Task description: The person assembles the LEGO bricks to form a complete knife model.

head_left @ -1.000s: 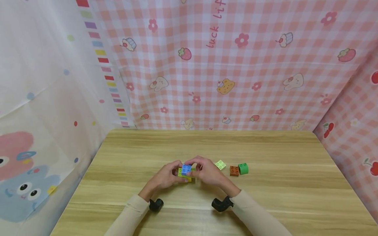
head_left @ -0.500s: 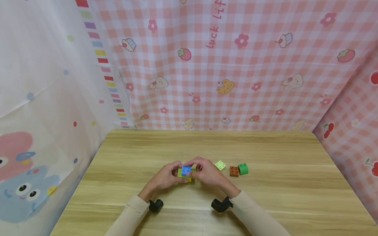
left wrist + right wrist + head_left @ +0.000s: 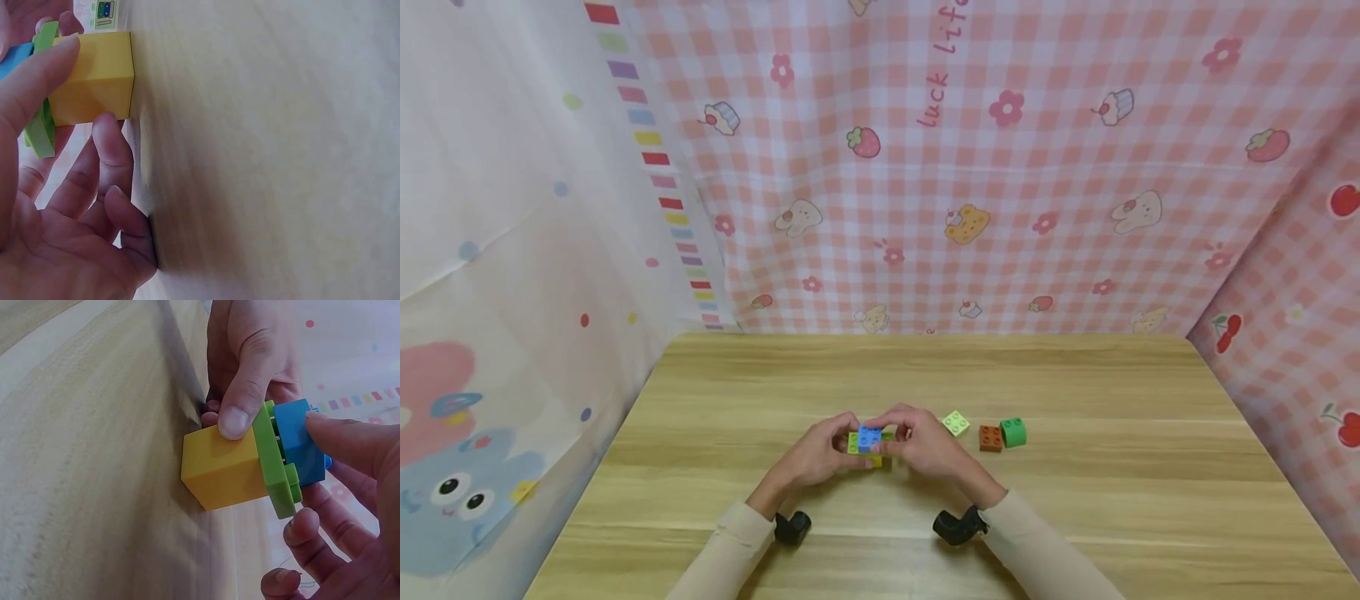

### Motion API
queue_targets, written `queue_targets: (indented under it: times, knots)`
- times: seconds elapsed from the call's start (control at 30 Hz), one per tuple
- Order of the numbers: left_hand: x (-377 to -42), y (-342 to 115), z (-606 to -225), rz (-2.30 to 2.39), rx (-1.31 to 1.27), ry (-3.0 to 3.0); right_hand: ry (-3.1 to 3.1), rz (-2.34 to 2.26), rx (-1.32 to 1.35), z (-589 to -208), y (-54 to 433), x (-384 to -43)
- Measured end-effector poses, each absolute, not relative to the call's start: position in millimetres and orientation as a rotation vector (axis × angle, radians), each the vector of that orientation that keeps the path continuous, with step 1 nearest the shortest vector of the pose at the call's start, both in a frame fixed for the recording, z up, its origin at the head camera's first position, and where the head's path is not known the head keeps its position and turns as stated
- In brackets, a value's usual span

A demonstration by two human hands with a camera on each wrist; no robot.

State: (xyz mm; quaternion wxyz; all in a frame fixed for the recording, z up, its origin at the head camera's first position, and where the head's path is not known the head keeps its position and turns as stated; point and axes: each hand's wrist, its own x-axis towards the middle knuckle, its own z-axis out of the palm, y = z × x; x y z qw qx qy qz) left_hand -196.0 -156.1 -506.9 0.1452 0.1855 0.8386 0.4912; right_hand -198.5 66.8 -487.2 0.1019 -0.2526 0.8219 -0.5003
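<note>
In the head view my left hand [image 3: 815, 452] and right hand [image 3: 927, 444] meet over a small stack of toy building bricks. At its bottom is a tall yellow brick [image 3: 222, 465], which the left thumb and fingers grip. A flat green plate [image 3: 274, 459] sits on the yellow brick, overhanging it. The right thumb and fingers pinch a blue brick [image 3: 297, 440] on the plate's studs; some green studs show in a narrow gap beneath it. Seen from the left wrist, the yellow brick [image 3: 94, 78] stands close to the table, and the blue brick is partly hidden by the thumb.
To the right of the hands lie a light green brick [image 3: 956, 423], a brown brick [image 3: 990, 438] and a rounded green brick [image 3: 1013, 432] on the wooden table [image 3: 1075, 517]. Patterned curtains [image 3: 1000, 167] hang behind and beside the table.
The head view has shifted slightly, so the scene sits a little lower and further left. Both hands keep their holds on the stack, with hardly any visible movement.
</note>
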Motion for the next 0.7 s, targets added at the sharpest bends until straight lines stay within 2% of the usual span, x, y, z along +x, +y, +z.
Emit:
queue_targets:
  times: [0.7]
  knots:
    - [-198.4,-157.4,-508.0,1.375,0.585,2.429,2.438,-1.471,-0.71,-488.6,65.0,-197.2]
